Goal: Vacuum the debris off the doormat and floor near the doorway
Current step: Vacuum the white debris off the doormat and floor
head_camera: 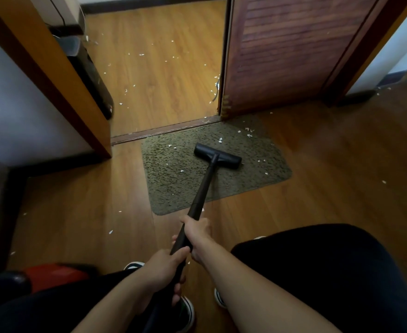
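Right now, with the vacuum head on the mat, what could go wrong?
1. The head may drag or bunch the mat on the smooth wood floor.
2. Long curled strips by the door could clog the head.
3. Scraps beyond the threshold may be missed.

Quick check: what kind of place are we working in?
Likely a home, at an interior doorway: doormat before the threshold, open wooden door, wood floor strewn with white debris.
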Available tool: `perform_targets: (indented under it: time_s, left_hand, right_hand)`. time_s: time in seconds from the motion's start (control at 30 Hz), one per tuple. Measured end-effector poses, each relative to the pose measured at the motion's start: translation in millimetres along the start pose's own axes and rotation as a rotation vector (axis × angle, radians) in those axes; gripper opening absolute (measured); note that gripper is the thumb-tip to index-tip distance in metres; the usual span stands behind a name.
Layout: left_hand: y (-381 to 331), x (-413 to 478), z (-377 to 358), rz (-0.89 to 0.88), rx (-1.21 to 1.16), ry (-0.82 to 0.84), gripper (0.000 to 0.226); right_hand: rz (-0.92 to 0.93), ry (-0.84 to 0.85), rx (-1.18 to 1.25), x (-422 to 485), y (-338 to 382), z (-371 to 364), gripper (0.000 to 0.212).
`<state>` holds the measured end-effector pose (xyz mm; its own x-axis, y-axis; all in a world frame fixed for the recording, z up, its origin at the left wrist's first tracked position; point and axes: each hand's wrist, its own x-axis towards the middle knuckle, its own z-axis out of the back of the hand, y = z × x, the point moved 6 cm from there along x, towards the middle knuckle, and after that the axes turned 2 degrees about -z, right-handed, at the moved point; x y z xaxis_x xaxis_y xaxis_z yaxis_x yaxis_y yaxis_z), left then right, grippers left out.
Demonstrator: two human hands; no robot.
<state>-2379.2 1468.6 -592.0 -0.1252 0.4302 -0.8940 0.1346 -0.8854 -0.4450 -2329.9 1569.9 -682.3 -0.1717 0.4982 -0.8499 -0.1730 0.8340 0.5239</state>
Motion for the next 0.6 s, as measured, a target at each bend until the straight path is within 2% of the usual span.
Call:
perform_targets:
  time_s: [0.2,0.47,0.6]
  left_hand:
    - [-7.8,3.9,-3.7,0.000,-0.001,0.005,0.039]
    - [-54.2,32.1,-3.2,-0.029,0.002,-0.032,0.033]
    - [-76.8,48.3,-4.4,-0.054,0.016,-0.029,0.028]
  right_hand:
    - [0.021,-0.007,0.000,4.1,8.0,3.1,0.033]
    - [0.034,-0.026,0.017,45.5,49.7,3.2,0.029]
    - [0.059,-0.045,0.021,65.7,71.9,8.1,0.034]
